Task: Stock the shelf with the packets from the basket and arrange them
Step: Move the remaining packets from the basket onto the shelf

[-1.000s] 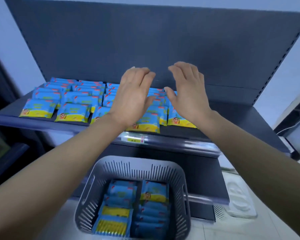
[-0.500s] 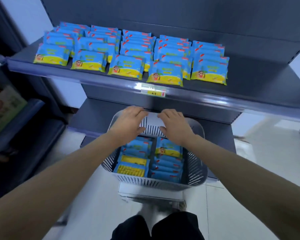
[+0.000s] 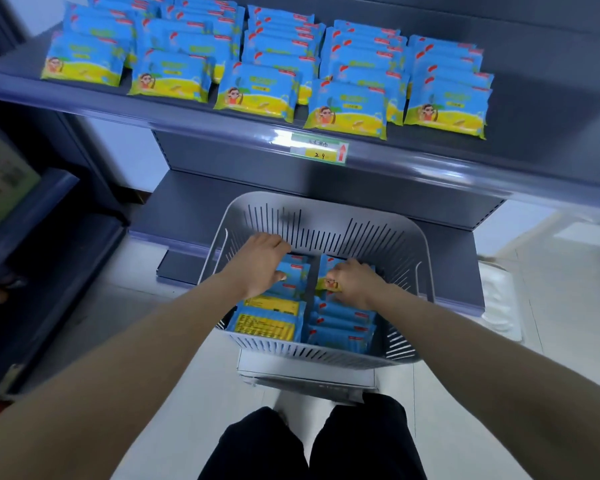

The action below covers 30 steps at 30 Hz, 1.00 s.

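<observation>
A grey slotted basket (image 3: 409, 251) stands below the shelf with several blue and yellow packets (image 3: 340, 336) stacked in two rows. My left hand (image 3: 257, 265) is down in the left row, its fingers curled round a blue packet (image 3: 293, 284). My right hand (image 3: 352, 282) is in the right row and grips a packet (image 3: 328, 268) at its yellow end. On the dark shelf (image 3: 534, 109) above, several rows of the same packets (image 3: 257, 90) lie flat, faces up.
A price tag (image 3: 319, 148) sits on the shelf's front rail. A lower shelf (image 3: 187, 206) lies behind the basket, which rests on a white box (image 3: 305, 374). Another rack (image 3: 32, 244) stands at the left. My dark trouser legs (image 3: 312, 445) show at the bottom.
Both hands have dropped from above the shelf packets down into the basket and closed on packets. The view has tilted downward.
</observation>
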Tool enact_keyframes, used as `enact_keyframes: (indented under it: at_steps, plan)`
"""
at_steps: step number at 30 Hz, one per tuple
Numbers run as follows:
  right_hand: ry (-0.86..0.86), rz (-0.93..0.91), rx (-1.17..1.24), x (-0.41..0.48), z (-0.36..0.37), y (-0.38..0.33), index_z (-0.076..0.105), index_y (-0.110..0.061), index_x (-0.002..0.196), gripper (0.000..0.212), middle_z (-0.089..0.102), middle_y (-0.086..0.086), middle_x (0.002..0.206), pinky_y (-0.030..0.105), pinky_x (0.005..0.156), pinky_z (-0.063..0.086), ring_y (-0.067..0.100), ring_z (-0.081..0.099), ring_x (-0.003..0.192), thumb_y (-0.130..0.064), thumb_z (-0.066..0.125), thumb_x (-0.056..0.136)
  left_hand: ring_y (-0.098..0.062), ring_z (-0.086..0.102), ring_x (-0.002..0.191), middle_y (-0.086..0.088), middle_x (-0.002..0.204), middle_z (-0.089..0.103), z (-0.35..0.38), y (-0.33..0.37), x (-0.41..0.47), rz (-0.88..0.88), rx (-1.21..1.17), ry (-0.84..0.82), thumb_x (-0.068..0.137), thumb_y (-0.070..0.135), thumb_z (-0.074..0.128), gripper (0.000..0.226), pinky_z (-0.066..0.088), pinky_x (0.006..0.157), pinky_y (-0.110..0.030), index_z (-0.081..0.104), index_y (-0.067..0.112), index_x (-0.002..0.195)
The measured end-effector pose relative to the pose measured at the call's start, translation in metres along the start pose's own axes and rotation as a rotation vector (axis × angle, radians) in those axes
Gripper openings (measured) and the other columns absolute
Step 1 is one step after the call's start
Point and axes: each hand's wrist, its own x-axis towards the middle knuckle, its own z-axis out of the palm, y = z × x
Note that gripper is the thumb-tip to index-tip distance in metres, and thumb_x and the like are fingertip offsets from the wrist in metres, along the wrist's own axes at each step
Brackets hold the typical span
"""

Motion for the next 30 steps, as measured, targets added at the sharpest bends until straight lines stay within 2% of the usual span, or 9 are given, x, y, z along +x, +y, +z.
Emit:
enact_keyframes:
  at_steps: [4, 7, 10, 15, 19, 22, 24, 26, 30]
  plan:
    - [-0.168, 0.053, 0.058, 0.009, 0.014, 0.004, 0.050, -0.014, 0.125, 0.033, 0.054, 0.013, 0.122, 0.039, 0.089, 0.046, 0.030, 0.050, 0.108, -0.023, 0.050, 0.093, -0.024, 0.040, 0.125, -0.007, 0.132, 0.048, 0.010, 0.003, 0.007, 0.010, -0.001, -0.020, 0.088, 0.030, 0.060, 0.053, 0.022, 0.110, -0.034, 0.043, 0.011, 0.135]
    - [-0.266, 0.097, 0.108, 0.013, 0.025, 0.005, 0.043, -0.017, 0.137, 0.044, 0.051, 0.011, 0.132, 0.037, 0.094, 0.045, 0.029, 0.050, 0.116, -0.018, 0.051, 0.094, -0.023, 0.040, 0.124, -0.005, 0.132, 0.047, 0.018, 0.004, 0.013, 0.021, 0.000, -0.044, 0.089, 0.030, 0.060, 0.052, 0.023, 0.109, -0.033, 0.043, 0.013, 0.135]
    - [-0.308, 0.089, 0.138, 0.018, 0.034, 0.008, 0.048, -0.015, 0.133, 0.041, 0.053, 0.009, 0.131, 0.033, 0.091, 0.042, 0.028, 0.051, 0.116, -0.018, 0.050, 0.092, -0.022, 0.040, 0.125, -0.005, 0.132, 0.048, 0.023, 0.004, 0.017, 0.026, -0.002, -0.062, 0.089, 0.029, 0.060, 0.051, 0.024, 0.110, -0.033, 0.044, 0.012, 0.134]
    - [-0.371, 0.094, 0.106, 0.026, 0.041, 0.011, 0.060, -0.011, 0.114, 0.027, 0.060, 0.008, 0.105, 0.033, 0.079, 0.045, 0.025, 0.055, 0.095, -0.020, 0.053, 0.090, -0.021, 0.040, 0.123, -0.003, 0.131, 0.048, 0.030, 0.005, 0.022, 0.033, -0.006, -0.082, 0.089, 0.029, 0.060, 0.050, 0.025, 0.109, -0.032, 0.044, 0.013, 0.133]
    - [-0.370, 0.103, 0.062, 0.024, 0.038, 0.008, 0.062, -0.007, 0.106, 0.022, 0.048, 0.001, 0.075, 0.030, 0.070, 0.039, 0.022, 0.048, 0.084, -0.019, 0.051, 0.091, -0.021, 0.040, 0.123, -0.003, 0.130, 0.048, 0.031, 0.005, 0.023, 0.038, -0.005, -0.101, 0.089, 0.029, 0.060, 0.049, 0.025, 0.108, -0.031, 0.045, 0.013, 0.133]
    - [-0.341, 0.116, 0.146, 0.018, 0.024, 0.009, 0.048, -0.007, 0.130, 0.036, 0.057, 0.011, 0.114, 0.031, 0.079, 0.043, 0.027, 0.053, 0.101, -0.012, 0.043, 0.094, -0.021, 0.040, 0.123, -0.003, 0.131, 0.048, 0.029, 0.006, 0.026, 0.045, 0.000, -0.102, 0.089, 0.028, 0.059, 0.049, 0.024, 0.109, -0.032, 0.044, 0.013, 0.134]
    - [-0.268, 0.165, 0.232, 0.013, 0.005, 0.013, 0.030, -0.008, 0.144, 0.049, 0.049, 0.015, 0.134, 0.032, 0.083, 0.044, 0.031, 0.052, 0.114, -0.010, 0.041, 0.096, -0.021, 0.039, 0.124, -0.004, 0.131, 0.048, 0.026, 0.009, 0.031, 0.050, -0.006, -0.104, 0.090, 0.027, 0.059, 0.050, 0.023, 0.109, -0.031, 0.044, 0.013, 0.135]
    - [-0.161, 0.206, 0.245, 0.007, -0.018, 0.019, 0.022, -0.004, 0.145, 0.053, 0.050, 0.020, 0.132, 0.030, 0.074, 0.041, 0.033, 0.053, 0.112, -0.008, 0.041, 0.096, -0.023, 0.041, 0.123, -0.005, 0.129, 0.049, 0.026, 0.014, 0.037, 0.059, -0.020, -0.114, 0.090, 0.027, 0.059, 0.049, 0.024, 0.107, -0.031, 0.044, 0.012, 0.134]
    - [0.033, 0.237, 0.178, -0.013, -0.056, 0.032, 0.027, -0.001, 0.135, 0.050, 0.056, 0.023, 0.118, 0.034, 0.070, 0.040, 0.037, 0.057, 0.103, -0.003, 0.047, 0.089, -0.025, 0.047, 0.115, -0.006, 0.121, 0.055, 0.031, 0.032, 0.049, 0.115, -0.040, -0.155, 0.088, 0.028, 0.061, 0.042, 0.031, 0.101, -0.032, 0.052, 0.011, 0.125]
